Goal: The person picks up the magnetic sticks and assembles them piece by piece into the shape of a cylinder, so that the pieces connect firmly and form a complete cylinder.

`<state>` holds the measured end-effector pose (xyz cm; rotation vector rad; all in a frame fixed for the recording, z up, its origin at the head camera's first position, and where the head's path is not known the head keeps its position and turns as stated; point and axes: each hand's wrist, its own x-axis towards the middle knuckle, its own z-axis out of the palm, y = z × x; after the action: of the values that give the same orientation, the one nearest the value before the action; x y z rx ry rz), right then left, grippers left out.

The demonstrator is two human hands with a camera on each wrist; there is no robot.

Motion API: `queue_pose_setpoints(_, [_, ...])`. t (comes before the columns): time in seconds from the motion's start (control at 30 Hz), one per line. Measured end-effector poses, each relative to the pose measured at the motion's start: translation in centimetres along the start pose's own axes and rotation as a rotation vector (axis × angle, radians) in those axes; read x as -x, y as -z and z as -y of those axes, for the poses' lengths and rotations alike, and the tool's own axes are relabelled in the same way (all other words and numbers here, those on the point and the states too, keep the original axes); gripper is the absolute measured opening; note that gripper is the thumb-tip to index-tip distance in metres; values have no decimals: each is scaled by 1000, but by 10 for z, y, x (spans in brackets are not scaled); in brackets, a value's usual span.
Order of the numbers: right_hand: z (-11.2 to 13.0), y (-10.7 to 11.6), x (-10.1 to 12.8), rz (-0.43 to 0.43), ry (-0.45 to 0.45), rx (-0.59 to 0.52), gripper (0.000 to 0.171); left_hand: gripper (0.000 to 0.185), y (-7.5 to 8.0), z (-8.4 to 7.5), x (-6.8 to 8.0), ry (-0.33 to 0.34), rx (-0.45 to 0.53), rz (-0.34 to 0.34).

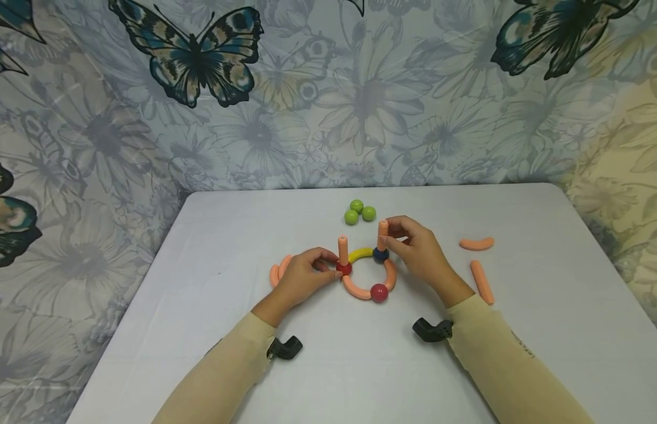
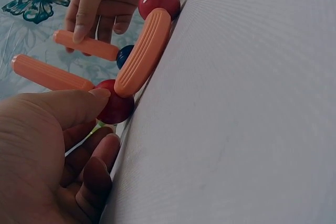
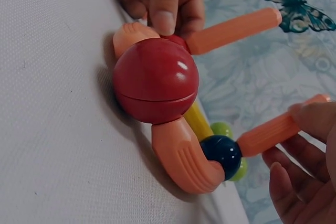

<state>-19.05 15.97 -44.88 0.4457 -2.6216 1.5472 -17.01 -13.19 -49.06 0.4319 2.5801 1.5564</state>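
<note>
A ring of curved rods and balls lies on the white table. Its arcs are a yellow curved rod [image 1: 361,253] at the back and two orange curved rods [image 1: 356,289] toward the front. Between these two sits a larger red ball [image 1: 379,292]. My left hand [image 1: 307,272] pinches the red ball [image 2: 118,107] at the ring's left, from which a straight orange rod [image 1: 343,250] stands up. On the right, thumb and fingers of my right hand [image 1: 421,250] grip another upright orange rod [image 3: 270,134], whose lower end meets a dark blue ball [image 3: 223,156].
Three green balls [image 1: 357,206] cluster behind the ring. To the right lie a curved orange rod [image 1: 476,244] and a straight orange rod [image 1: 482,282]. More curved orange rods [image 1: 275,275] are partly hidden behind the left hand. A patterned cloth [image 1: 307,135] hangs behind the table [image 1: 349,365].
</note>
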Motion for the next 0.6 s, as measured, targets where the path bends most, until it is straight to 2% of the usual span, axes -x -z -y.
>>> queue_pose_setpoints(0.3, [-1,0,0,2,-15,-17,31,25,-1,1,0,1,1,-1])
queue_pose_setpoints(0.6, [0,1,1,-5,11,-24,34,25,-1,0,0,-9,-3,-3])
